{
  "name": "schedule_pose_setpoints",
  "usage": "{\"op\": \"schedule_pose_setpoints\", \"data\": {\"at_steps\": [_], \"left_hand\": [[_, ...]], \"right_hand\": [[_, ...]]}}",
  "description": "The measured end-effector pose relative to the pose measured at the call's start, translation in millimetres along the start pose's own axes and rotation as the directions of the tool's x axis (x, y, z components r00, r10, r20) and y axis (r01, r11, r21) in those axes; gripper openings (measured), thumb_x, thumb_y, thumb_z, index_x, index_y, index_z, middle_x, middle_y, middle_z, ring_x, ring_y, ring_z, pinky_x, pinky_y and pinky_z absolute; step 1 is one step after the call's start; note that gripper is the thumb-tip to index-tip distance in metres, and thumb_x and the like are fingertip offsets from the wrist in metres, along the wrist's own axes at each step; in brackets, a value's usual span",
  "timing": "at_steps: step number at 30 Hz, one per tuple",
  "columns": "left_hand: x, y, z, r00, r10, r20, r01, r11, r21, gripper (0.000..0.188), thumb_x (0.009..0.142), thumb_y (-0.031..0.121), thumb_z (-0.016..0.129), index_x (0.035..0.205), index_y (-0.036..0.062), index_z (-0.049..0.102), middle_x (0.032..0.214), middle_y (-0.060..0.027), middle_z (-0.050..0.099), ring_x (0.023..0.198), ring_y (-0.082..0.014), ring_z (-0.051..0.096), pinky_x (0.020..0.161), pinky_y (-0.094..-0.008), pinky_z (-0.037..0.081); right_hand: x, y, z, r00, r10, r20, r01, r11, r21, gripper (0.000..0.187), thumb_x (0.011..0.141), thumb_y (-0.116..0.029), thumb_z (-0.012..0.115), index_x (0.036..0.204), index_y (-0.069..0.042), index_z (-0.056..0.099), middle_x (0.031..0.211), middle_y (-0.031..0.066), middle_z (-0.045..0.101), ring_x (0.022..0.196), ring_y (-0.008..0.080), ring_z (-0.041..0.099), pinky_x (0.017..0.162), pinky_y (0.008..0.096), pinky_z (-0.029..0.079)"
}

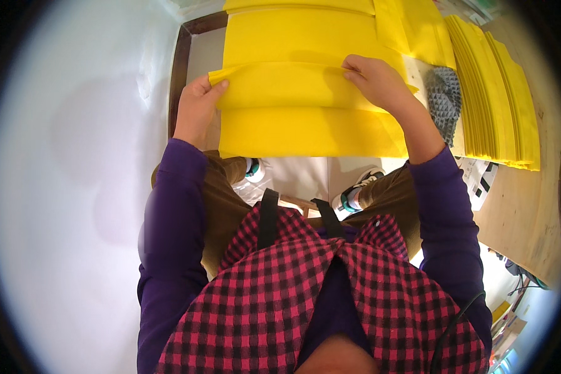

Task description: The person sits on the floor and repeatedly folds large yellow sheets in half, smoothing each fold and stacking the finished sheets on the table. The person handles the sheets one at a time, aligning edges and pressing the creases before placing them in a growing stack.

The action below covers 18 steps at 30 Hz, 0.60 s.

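Note:
A wide piece of yellow fabric (293, 84) stretches between my two hands, with a raised fold running across it. My left hand (199, 103) pinches the fold's left end between thumb and fingers. Farther right, my right hand (377, 81) grips the upper edge of the same fold, its fingertips partly hidden by the cloth. The front part of the fabric hangs down toward me over the near edge. More yellow fabric lies flat behind the fold.
Stacks of folded yellow fabric (489, 93) stand on the wooden table (511, 212) at the right. A grey patterned cloth (444, 103) lies between them and the fabric in front of me. A white wall (93, 187) rises close on my left. Cables (530, 277) hang at the lower right.

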State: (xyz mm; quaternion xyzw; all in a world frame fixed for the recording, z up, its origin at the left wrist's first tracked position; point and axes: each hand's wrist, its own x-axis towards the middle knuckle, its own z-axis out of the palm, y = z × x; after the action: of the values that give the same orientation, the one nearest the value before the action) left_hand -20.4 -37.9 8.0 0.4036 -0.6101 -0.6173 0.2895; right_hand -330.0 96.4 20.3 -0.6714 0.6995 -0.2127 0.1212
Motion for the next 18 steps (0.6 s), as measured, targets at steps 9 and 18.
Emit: {"op": "schedule_pose_setpoints", "data": {"at_steps": [9, 18], "left_hand": [[27, -25, 5, 0.996, 0.038, -0.083, -0.033, 0.997, 0.066, 0.021, 0.093, 0.013, 0.058, 0.105, -0.0036, 0.063, 0.093, -0.005, 0.067, 0.082, -0.0112, 0.061, 0.076, -0.0248, 0.048], [30, -33, 11, 0.968, 0.135, -0.213, -0.089, 0.973, 0.212, 0.025, 0.09, 0.011, 0.062, 0.111, -0.0034, 0.061, 0.094, -0.0075, 0.067, 0.08, -0.0125, 0.062, 0.074, -0.0252, 0.049]], "right_hand": [[18, 12, 16, 0.993, 0.106, -0.056, -0.107, 0.994, -0.018, 0.018, 0.087, -0.019, 0.059, 0.096, -0.004, 0.063, 0.087, 0.016, 0.064, 0.083, 0.0344, 0.061, 0.073, 0.0391, 0.048], [22, 19, 28, 0.984, -0.025, -0.179, 0.012, 0.997, -0.071, 0.014, 0.083, -0.014, 0.063, 0.089, -0.002, 0.065, 0.086, 0.0126, 0.062, 0.085, 0.0325, 0.06, 0.074, 0.0391, 0.048]]}}
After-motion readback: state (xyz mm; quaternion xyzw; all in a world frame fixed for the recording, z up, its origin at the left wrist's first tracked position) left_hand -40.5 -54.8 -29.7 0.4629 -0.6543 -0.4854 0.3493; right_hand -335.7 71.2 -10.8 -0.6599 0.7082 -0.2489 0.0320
